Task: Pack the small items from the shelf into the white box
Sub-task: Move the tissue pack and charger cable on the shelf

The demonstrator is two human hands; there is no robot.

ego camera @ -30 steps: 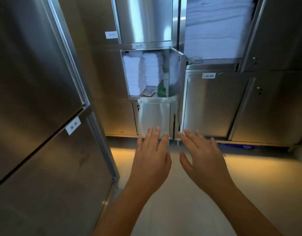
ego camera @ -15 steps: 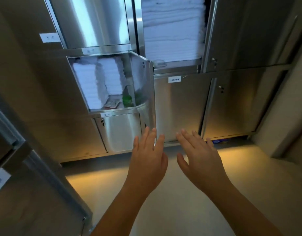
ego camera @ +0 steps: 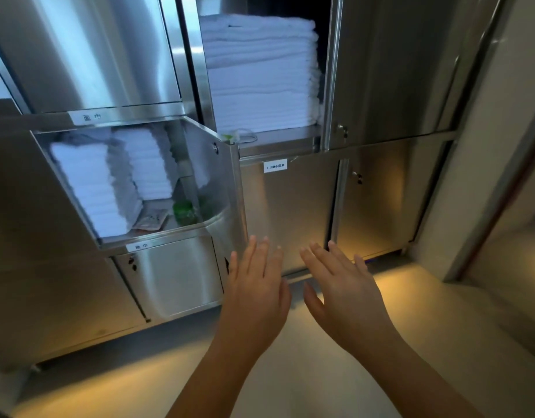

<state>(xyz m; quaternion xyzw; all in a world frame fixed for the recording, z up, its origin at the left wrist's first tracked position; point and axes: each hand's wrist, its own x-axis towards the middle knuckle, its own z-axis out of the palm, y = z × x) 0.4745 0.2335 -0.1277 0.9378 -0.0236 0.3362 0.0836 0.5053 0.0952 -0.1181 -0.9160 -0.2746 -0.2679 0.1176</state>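
I've come closer to the open shelf (ego camera: 157,236) over the last second, so its green container (ego camera: 184,211) and packet (ego camera: 151,221) beside the towels (ego camera: 91,188) sit nearer, yet left hand (ego camera: 254,300) and right hand (ego camera: 344,297) hover empty, fingers (ego camera: 252,251) spread wide, no white box in view.

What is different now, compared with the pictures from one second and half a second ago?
The person has come closer to the open compartment, which now looks larger. Nothing was gripped or released. The left hand and right hand stay open, side by side, empty; the folded towels and green item have not moved.
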